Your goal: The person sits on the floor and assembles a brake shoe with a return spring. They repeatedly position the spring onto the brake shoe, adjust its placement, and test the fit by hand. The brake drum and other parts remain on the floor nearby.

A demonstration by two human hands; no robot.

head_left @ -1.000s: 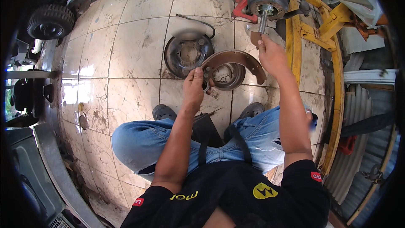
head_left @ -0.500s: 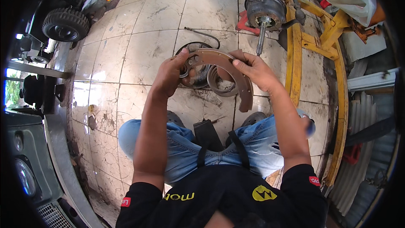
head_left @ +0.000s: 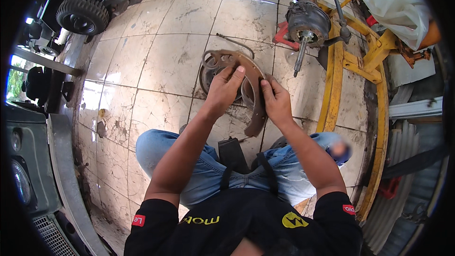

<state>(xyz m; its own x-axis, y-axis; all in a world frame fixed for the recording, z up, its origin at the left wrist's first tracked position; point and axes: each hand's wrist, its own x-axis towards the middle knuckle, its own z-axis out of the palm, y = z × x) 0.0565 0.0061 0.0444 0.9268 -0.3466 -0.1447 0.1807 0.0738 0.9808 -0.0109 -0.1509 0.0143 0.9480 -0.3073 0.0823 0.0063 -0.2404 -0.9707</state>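
A curved brown brake shoe (head_left: 256,122) is held above the floor between my hands. My left hand (head_left: 222,94) grips it from its inner side, thumb lying on the shoe. Along the outer edge, my right hand (head_left: 277,103) pinches it with thumb and fingers. A round metal ring (head_left: 209,59) shows at the shoe's far left end; whether it is attached I cannot tell. Below, on the tiles, lies a dark round metal part (head_left: 204,84), mostly covered by the shoe and my left hand. A thin dark hose (head_left: 241,44) curves out beyond it.
A yellow metal stand (head_left: 333,80) runs along the right. Beside it are a hub with a shaft (head_left: 303,50) and a red support (head_left: 284,35). A plastic bag (head_left: 395,7) sits far right. On the left are a tyre (head_left: 81,15) and a grey metal bumper (head_left: 71,185).
The brake shoe has turned and come lower. My left hand has moved right, from the shoe's far left end to its inner curve. My right hand has slid nearer down the outer edge.
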